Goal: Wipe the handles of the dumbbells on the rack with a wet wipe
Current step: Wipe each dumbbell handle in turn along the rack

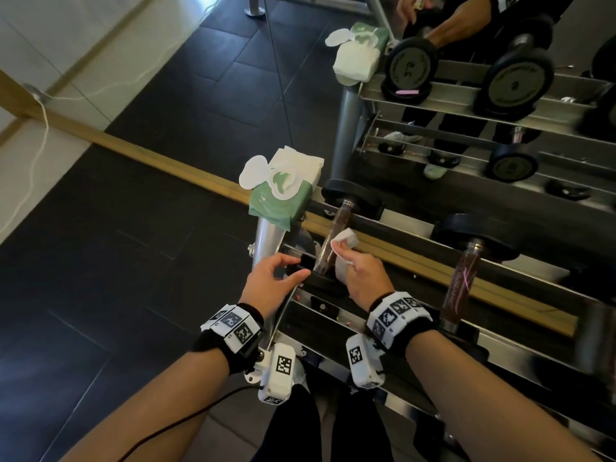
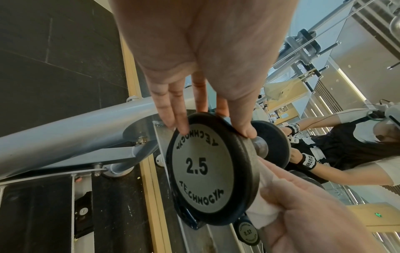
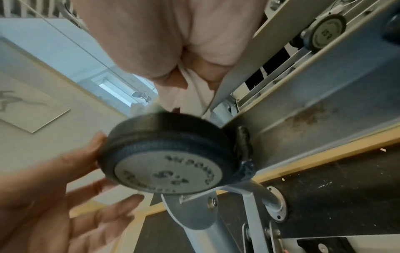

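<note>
Two hands at 2.5 dumbbell (image 1: 336, 235), frame centre, on rack (image 1: 416, 271). Left hand (image 1: 271, 278) grip curled on near plate, steadying. Right hand (image 1: 361, 275) pinches wet wipe (image 1: 345, 238) beside handle, probably touching. Wrap wipe fully round handle, rotate while sliding.

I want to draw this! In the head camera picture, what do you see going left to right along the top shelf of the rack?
Wet wipe pack → left hand → right hand holding a wipe → second dumbbell's handle.
</note>
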{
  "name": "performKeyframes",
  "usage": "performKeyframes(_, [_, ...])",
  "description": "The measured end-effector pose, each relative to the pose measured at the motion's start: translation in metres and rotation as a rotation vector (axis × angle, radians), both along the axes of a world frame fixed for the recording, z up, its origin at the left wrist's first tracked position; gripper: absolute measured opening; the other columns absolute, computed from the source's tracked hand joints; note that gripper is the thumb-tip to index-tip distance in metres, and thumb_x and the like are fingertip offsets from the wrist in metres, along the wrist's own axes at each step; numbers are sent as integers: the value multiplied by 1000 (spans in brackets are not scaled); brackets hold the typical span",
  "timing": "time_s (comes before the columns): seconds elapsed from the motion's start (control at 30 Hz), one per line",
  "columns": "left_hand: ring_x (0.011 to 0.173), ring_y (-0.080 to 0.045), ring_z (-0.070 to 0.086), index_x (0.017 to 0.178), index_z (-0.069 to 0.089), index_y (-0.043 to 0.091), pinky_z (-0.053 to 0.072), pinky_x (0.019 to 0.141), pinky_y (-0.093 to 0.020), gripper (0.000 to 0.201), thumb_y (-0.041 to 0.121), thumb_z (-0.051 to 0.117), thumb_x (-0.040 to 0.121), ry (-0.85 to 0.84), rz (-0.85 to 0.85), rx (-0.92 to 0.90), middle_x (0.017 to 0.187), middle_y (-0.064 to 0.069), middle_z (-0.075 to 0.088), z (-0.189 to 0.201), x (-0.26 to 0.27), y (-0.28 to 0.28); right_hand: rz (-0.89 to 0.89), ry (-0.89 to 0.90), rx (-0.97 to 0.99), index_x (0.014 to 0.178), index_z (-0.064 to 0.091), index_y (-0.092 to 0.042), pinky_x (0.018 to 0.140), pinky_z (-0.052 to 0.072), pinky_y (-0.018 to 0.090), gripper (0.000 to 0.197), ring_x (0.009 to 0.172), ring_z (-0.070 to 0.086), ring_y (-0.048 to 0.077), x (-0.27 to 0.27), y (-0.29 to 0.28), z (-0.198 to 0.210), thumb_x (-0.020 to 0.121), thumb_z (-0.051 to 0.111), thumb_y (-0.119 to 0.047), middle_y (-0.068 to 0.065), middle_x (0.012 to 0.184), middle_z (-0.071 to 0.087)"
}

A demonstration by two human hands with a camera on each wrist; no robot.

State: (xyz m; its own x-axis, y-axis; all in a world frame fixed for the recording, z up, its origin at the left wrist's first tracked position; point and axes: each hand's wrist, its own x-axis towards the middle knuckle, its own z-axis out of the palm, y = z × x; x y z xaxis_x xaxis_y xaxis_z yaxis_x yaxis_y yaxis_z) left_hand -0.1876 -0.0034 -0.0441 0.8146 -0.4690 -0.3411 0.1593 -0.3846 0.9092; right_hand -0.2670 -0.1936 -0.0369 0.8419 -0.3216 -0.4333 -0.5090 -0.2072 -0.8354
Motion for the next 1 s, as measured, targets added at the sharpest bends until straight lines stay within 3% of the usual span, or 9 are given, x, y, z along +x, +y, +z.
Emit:
performKeyframes(0.17, [72, -9, 73, 103, 68, 30, 51, 59, -9, 24, 30, 78, 81, 44, 15, -14, 95, 33, 65, -1, 2, -2, -101, -61, -157, 149, 37, -29, 71, 44, 8, 52, 84, 56, 6, 20, -20, 7, 101, 40, -8, 10, 110, 60])
performKeyframes(0.27, [71, -10, 73, 104, 69, 29, 51, 59, -9, 25, 30, 79, 81, 46, 42, -13, 95, 23, 69, -3, 1, -1, 90, -69, -208, 155, 20, -13, 113, 30, 27, 64, 140, 37, 31, 29, -9, 5, 97, 34, 9, 19, 155, 32])
performKeyframes(0.33, [71, -10, 73, 103, 70, 29, 51, 59, -9, 25, 30, 79, 81, 46, 54, -18, 98, 14, 68, -4, 1, -1, 86, -59, -152, 155, 25, -23, 114, 29, 31, 62, 143, 33, 29, 22, -4, -4, 99, 35, 3, 14, 156, 33])
performKeyframes(0.43, [74, -8, 72, 101, 70, 31, 50, 60, -8, 23, 30, 80, 80, 40, 48, -3, 103, 12, 67, -4, 3, 0, 75, 29, -133, 139, 47, -45, 105, 42, 34, 42, 121, 55, 25, 5, -3, -13, 104, 39, -23, 7, 134, 54])
performKeyframes(0.6, [76, -6, 72, 95, 71, 34, 50, 63, -8, 22, 33, 82, 76, 54, 28, 20, 104, 10, 69, -2, 8, -1, -135, -5, 4, 97, 73, -36, 66, 47, 17, 17, 71, 64, -7, 6, -21, -4, 96, 56, -40, -10, 88, 72])
performKeyframes(0.67, [75, -6, 72, 92, 71, 37, 50, 62, -8, 21, 35, 83, 75, 56, 34, 27, 103, 10, 69, -2, 8, -2, -386, -62, 10, 114, 70, -32, 59, 39, 9, 24, 64, 58, -2, 18, -29, 0, 99, 52, -26, -7, 87, 68])
performKeyframes(0.83, [75, -5, 72, 94, 72, 35, 50, 63, -8, 22, 36, 83, 75, 29, 48, 34, 98, 18, 69, -5, 6, -2, -122, -15, 96, 152, 25, -41, 98, 45, 31, 53, 122, 54, 28, 29, 0, -1, 105, 31, -17, 9, 140, 50])
performKeyframes(0.9, [78, -5, 72, 96, 72, 36, 51, 64, -9, 22, 36, 82, 76, 18, 46, 43, 99, 18, 69, -6, 5, -1, -82, 5, 139, 150, 20, -50, 108, 36, 34, 56, 129, 47, 23, 20, 9, -6, 105, 30, -18, 10, 147, 43])
performKeyframes(1.0, [81, -4, 71, 96, 71, 38, 50, 66, -7, 22, 37, 81, 77, 16, 42, 55, 103, 16, 68, -5, 6, 0, 5, 22, -19, 146, 30, -52, 97, 32, 23, 56, 115, 45, 9, 5, 6, -14, 104, 35, -14, 8, 142, 48])
